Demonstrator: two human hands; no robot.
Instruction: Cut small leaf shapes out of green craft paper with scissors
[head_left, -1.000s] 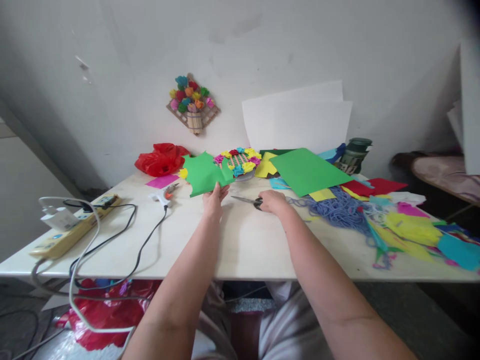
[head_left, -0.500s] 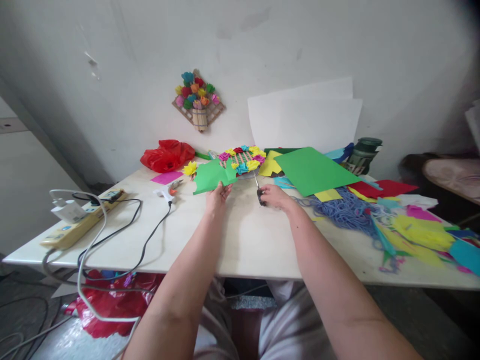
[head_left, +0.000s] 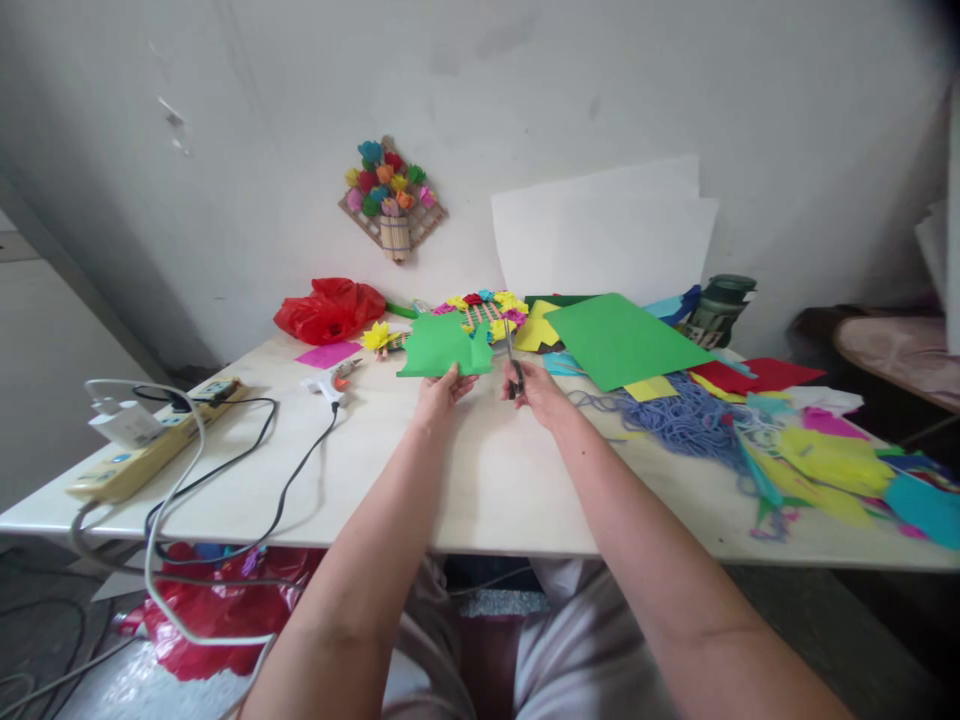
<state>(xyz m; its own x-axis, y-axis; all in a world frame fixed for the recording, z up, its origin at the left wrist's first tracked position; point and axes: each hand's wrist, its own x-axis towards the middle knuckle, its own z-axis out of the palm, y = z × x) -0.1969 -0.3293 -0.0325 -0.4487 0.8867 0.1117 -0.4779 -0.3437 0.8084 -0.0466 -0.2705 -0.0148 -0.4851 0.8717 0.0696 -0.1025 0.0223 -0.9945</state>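
Note:
My left hand [head_left: 444, 392] pinches the lower edge of a green sheet of paper [head_left: 442, 343], thumb on top. The sheet is held above the table and its edges are cut unevenly. Just to its right, my right hand [head_left: 536, 390] grips a pair of scissors [head_left: 515, 365] by the dark handles, blades pointing up and away from me. The blades stand close beside the paper's right edge; I cannot tell whether they touch it. Behind the paper lies a woven piece ringed with paper flowers [head_left: 487, 312], partly hidden by the sheet.
A white glue gun [head_left: 328, 384] and a power strip [head_left: 154, 440] with cords lie left. Right are a large green sheet [head_left: 626, 340], blue yarn [head_left: 686, 415], paper scraps [head_left: 832, 460] and a dark green jar [head_left: 724, 308]. A red plastic bag [head_left: 330, 310] sits at the back; a flower ornament [head_left: 394, 200] hangs on the wall.
The green paper has shifted right and turned to lie more level. The scissors, tilted left before, now point more upright beside the paper's edge. Both hands keep their grip.

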